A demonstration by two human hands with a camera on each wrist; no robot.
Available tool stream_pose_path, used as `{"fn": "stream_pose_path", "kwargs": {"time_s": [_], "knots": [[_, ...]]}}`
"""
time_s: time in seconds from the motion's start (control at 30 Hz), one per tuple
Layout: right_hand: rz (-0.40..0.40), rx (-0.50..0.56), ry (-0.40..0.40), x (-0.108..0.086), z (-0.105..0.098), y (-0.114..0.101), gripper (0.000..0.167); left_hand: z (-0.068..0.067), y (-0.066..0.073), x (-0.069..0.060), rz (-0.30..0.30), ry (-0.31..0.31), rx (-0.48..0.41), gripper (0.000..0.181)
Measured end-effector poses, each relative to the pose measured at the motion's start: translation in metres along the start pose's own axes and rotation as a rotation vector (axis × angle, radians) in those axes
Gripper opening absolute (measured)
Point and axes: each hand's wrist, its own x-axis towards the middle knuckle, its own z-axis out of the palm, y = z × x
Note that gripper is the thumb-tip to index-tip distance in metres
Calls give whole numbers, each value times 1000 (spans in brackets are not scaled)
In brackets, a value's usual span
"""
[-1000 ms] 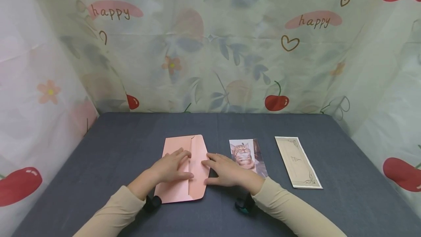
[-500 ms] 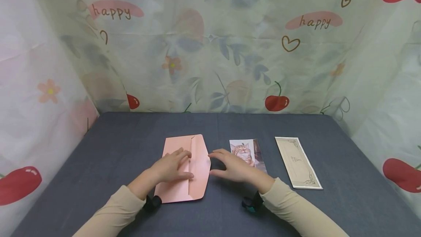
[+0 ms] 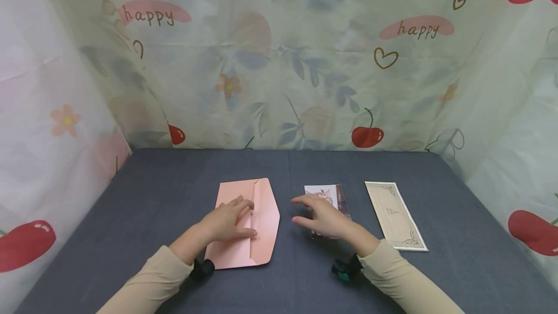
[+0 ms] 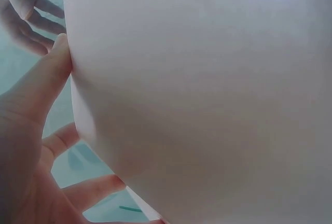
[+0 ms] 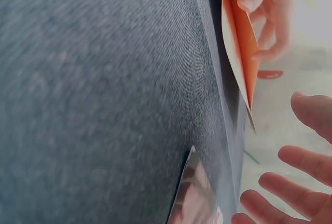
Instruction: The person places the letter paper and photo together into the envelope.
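A pale pink envelope (image 3: pixel 264 227) lies on the dark table with its flap spread toward the right. My left hand (image 3: pixel 229 219) holds the edge of its pocket, thumb and fingertips hooked over that edge. In the right wrist view the envelope's orange inside (image 5: pixel 244 37) shows through the gaping mouth. My right hand (image 3: pixel 327 219) hovers over a cat picture card (image 3: pixel 342 200), its fingers spread and holding nothing. That hand covers much of the card in the head view; a corner of the card (image 5: pixel 194 198) shows in the right wrist view.
A long beige card (image 3: pixel 394 214) with dark corner ornaments lies to the right of the cat card. Dark cloth covers the table (image 3: pixel 174 178). A printed curtain (image 3: pixel 279 91) with cherries closes off the back and sides.
My right hand has let go of the envelope's flap and moved right, over the cat card. My left hand and the envelope have stayed in place.
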Motion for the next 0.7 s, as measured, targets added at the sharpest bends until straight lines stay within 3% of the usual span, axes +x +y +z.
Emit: {"fn": "stream_pose_path", "kwargs": {"time_s": [0.37,0.7], "knots": [[67,132,36,-13,-9,16,47,-1,1,0,-19,-13,-18,55],[118,103,121,-22,-18,36,42,0,1,-1,-17,-14,-21,55]]}}
